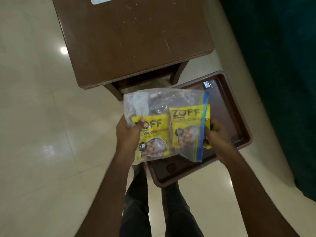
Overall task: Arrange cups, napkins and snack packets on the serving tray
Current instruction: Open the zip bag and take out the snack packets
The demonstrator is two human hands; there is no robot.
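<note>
- Pale tiled floor (42,117) lay beneath.
- Left hand (127,134) pinched the clear zip bag (164,106) holding two yellow snack packets (152,135).
- Right hand (216,135) gripped bag and brown serving tray (227,106).
- Brown bench (133,36) stood beyond.

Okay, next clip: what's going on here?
A person stands by a brown wooden table, holding a clear zip bag with both hands. The left hand grips its left edge; the right hand is at the blue zip strip. Two yellow snack packets sit inside the bag. A brown serving tray is beneath the bag; what supports it is hidden. Nothing is arranged on the tray yet, and no cups are in view.
</note>
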